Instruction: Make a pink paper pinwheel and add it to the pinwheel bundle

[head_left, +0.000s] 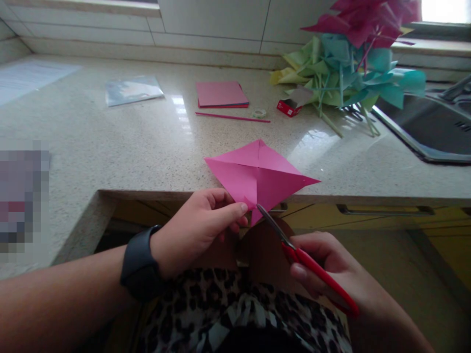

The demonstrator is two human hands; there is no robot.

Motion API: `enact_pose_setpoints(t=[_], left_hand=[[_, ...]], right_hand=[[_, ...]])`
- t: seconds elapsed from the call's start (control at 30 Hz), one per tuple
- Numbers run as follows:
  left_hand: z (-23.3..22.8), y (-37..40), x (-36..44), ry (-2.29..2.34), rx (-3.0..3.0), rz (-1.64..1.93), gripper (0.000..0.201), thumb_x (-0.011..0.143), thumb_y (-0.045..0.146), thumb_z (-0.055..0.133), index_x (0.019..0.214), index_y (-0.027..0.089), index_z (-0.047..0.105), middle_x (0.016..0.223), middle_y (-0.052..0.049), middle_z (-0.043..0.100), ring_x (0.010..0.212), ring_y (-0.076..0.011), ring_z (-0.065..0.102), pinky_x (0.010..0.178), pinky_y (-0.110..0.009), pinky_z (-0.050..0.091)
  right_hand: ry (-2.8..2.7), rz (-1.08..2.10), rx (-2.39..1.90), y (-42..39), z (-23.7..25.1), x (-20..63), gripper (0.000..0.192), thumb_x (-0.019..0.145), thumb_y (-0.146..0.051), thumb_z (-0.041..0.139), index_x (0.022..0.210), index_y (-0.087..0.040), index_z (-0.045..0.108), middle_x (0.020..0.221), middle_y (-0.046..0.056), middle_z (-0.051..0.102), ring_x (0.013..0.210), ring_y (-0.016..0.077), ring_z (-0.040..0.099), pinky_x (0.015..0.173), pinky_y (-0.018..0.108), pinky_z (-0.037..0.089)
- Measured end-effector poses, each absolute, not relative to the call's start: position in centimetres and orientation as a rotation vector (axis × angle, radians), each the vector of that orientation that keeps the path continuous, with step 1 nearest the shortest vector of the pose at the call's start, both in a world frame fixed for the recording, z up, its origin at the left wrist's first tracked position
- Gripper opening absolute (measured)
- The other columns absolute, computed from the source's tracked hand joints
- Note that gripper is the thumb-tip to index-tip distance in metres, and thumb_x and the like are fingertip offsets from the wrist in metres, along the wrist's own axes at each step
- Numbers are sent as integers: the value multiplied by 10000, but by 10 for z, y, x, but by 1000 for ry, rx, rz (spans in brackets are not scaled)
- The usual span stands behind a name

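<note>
My right grip is wrapped round the red scissors, left grip pinching the pink paper where it overhangs the bench. If that corner flops, I could snip crooked or nick my thumb.

The one camera is worn up on the head, facing forward and down — over the spotted cloth at the bottom, across the counter, on to the wall along the top. From here, I'd call it close above the left hand and right hand (the wall stands well back).
</note>
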State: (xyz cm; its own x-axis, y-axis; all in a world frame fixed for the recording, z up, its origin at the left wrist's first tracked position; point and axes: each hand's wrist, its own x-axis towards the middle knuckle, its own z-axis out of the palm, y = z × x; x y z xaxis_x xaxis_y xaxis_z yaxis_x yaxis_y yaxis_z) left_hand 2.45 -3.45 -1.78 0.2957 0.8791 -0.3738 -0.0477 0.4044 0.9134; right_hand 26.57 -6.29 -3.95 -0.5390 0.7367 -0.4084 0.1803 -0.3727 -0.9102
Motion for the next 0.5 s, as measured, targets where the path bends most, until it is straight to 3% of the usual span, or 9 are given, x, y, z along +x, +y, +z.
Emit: enact_pose_setpoints(t=[0.5], left_hand=[[-20,-34,23,1090,954,760,184,866,313,690,809,138,693,712,-8,643,623,-92,536,509,-190,367]], right_hand=[[-1536,2052,-1248,-57,-39,261,473,781,-554,739,612,-190,489,553,-44,398,482,77,292,419,230,157]])
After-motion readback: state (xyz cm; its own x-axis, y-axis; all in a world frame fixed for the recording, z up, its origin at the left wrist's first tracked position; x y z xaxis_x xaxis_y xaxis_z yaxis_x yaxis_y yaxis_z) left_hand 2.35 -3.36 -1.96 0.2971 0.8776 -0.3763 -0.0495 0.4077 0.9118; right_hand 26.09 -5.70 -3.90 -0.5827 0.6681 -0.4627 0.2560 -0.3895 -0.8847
